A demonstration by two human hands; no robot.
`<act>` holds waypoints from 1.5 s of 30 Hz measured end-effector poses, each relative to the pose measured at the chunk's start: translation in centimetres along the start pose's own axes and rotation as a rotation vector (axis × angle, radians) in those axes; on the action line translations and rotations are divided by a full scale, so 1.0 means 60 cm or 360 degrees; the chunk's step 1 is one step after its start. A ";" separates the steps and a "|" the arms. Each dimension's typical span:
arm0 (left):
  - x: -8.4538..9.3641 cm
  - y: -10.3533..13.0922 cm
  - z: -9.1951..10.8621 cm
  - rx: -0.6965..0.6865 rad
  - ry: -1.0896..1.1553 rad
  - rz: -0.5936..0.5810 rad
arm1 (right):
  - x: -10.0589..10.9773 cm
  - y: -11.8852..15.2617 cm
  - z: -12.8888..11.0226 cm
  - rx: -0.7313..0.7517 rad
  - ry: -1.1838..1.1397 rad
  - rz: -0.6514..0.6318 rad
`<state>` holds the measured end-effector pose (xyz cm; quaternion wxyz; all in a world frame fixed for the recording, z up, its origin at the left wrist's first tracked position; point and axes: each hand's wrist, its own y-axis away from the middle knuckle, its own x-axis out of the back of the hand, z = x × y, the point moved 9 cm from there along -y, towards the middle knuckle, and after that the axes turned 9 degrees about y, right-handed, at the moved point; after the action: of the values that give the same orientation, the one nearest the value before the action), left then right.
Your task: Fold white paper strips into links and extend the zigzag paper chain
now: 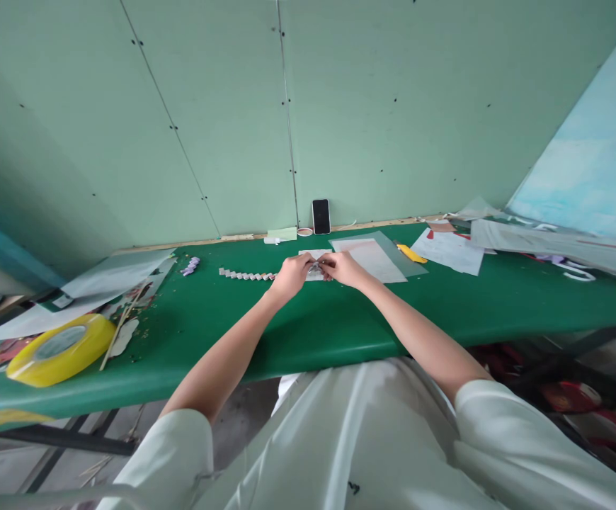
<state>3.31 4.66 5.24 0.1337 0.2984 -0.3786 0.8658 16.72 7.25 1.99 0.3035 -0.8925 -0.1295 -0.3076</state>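
My left hand [292, 274] and my right hand [341, 268] meet over the middle of the green table. Both are closed in a pinch on a small greyish piece [314, 266] between the fingertips; its kind is too small to make out. A zigzag chain of pale folded pieces [247, 275] lies to the left, its right end reaching my left hand's wrist; whether it joins the held piece is hidden. Beneath the fingers is a whitish sheet [316, 276]. White paper [374, 259] lies just right of my right hand.
A phone [321, 216] leans on the wall beside a small tape roll [304, 231]. A yellow cutter [411, 253] lies to the right, near scattered papers [449, 251]. At left are a big yellow tape roll [61, 350], thin sticks [122, 326] and a small purple item [190, 265].
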 end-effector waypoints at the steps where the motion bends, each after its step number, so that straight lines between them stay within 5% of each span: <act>1: -0.001 0.000 0.000 -0.0002 -0.0003 -0.0011 | 0.001 0.000 -0.004 0.0027 0.0070 -0.0007; 9: -0.011 0.000 -0.006 0.0032 -0.0049 -0.0075 | 0.001 0.001 -0.018 0.0215 0.0491 -0.0008; 18: 0.004 -0.006 -0.005 0.0061 -0.0033 0.0044 | 0.000 -0.003 0.018 -0.0071 -0.0128 0.0118; 26: -0.001 -0.005 -0.009 0.0065 0.0036 -0.0013 | 0.009 0.000 -0.016 0.0147 0.0145 0.0028; 31: -0.002 -0.008 -0.013 0.0095 0.0032 -0.0027 | 0.003 -0.005 0.008 -0.0002 -0.0054 0.0095; 45: 0.035 -0.003 -0.050 0.0404 0.0386 0.0434 | 0.011 -0.004 0.002 -0.0147 -0.0712 0.0170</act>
<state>0.48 7.00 5.07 0.0213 0.1524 -0.2847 0.9462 17.16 7.54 2.44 0.2418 -0.9570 -0.1319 -0.0912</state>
